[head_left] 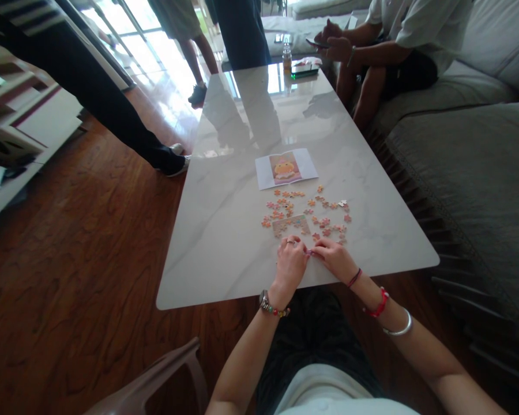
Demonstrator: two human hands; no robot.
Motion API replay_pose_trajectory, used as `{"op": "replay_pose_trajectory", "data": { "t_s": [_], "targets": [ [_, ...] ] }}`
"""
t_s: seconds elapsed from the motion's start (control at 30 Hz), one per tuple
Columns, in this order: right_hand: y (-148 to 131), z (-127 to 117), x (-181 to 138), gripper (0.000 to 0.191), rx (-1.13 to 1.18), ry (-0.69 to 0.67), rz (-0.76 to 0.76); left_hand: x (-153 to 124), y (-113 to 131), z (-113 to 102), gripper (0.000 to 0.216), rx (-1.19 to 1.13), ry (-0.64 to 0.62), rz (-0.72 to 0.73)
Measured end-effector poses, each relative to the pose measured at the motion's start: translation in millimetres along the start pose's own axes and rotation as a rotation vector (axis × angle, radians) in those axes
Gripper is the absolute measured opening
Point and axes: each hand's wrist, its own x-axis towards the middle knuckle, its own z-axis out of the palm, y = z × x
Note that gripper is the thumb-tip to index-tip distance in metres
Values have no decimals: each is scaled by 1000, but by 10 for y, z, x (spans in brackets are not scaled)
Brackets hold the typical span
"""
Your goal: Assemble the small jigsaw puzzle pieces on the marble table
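Right hand pinched a pinkish piece, mostly buried, over the near end of the desk; left hand was right there, couldn't tell its grip, partly blocking the puzzle tray.

Pink-and-orange puzzle pieces lie scattered from nine to four o'clock around a flat, rectangular tray.

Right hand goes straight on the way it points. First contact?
Past the pink piece at its fingertips, the right hand would most likely meet the left hand, whose fingers lie just ahead. Exact depth is unclear from this one view.
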Motion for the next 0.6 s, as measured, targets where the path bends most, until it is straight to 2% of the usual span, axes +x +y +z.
{"op": "replay_pose_trajectory", "data": {
  "t_s": [0.13, 0.3, 0.37, 0.5, 0.6],
  "targets": [
    [-40, 40, -68, 24, -66, 22, -26, -86, 3, 9, 13, 17, 24, 61],
    [-40, 3, -131, 28, -29, -28, -68, -205, -15, -23, 33, 47, -13, 141],
    [9, -41, -144, 29, 61, 29, -16, -201, -32, -37, 35, 34, -21, 136],
    [88, -131, -224, 29, 172, 235, 155, -141, -75, -40, 37, -56, -25, 97],
    [15, -150, -305, 27, 164, 259, 181, -148, -130, -61, 34, -153, 18, 58]
  ]
}}
